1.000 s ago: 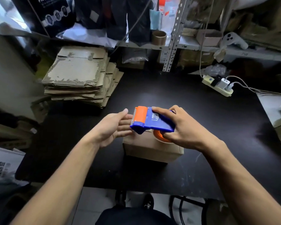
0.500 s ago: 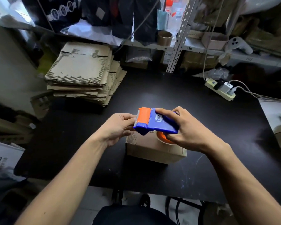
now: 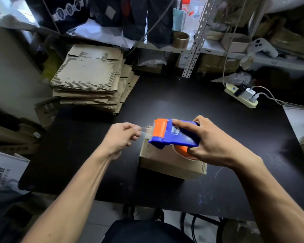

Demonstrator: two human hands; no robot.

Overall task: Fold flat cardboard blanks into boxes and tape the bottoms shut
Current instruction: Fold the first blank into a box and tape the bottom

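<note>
Taping a small box on the black worktop

The black worktop (image 3: 191, 106) fills the middle of the room; at its far left corner sits a tall stack of flat, ragged-edged brown cardboard blanks (image 3: 91, 79). Near the front edge stands a small folded brown cardboard box (image 3: 167, 163), and just above it hovers a blue plastic tape dispenser with an orange roller end (image 3: 172, 135). The right hand (image 3: 216, 142) grips that dispenser, fingers curled over its top and thumb underneath by the orange reel. The left hand (image 3: 123, 137), just beside the roller end, has its fingers curled in and pinches the free end of the clear tape (image 3: 145, 131). A cream power strip (image 3: 242, 96) lies at the far right.
</note>
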